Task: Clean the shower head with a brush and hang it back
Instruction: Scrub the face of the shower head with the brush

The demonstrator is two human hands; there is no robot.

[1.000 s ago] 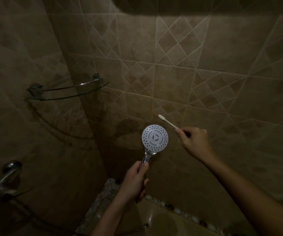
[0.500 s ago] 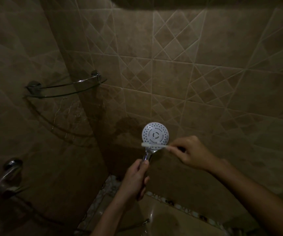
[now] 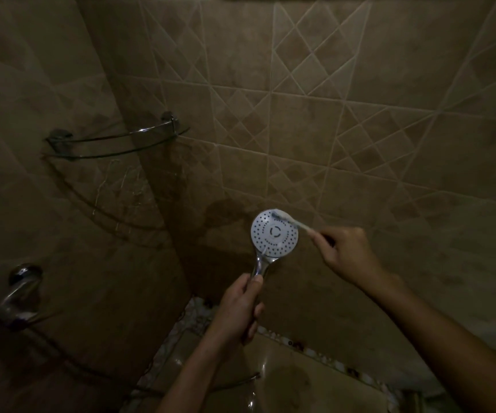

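Single head-worn view, wide-angle, looking forward and down into a tiled shower corner [image 3: 151,180].
Close in on the left hand [image 3: 240,308] and right hand [image 3: 348,254] at lower centre; corner shelf [image 3: 115,144] up left, tap [image 3: 21,289] at far left edge, floor [image 3: 315,391] along the bottom.

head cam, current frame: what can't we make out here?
Head view, all items:
1. Bristles of the brush: motion-blurred over the upper rim of the shower head; contact not confirmable.
2. Rear end of the brush: hidden inside the right hand.
3. Lower handle and hose joint: covered by the left hand.
4. Hanging bracket: none in frame.
5. The tap, lower left: too dark for detail.
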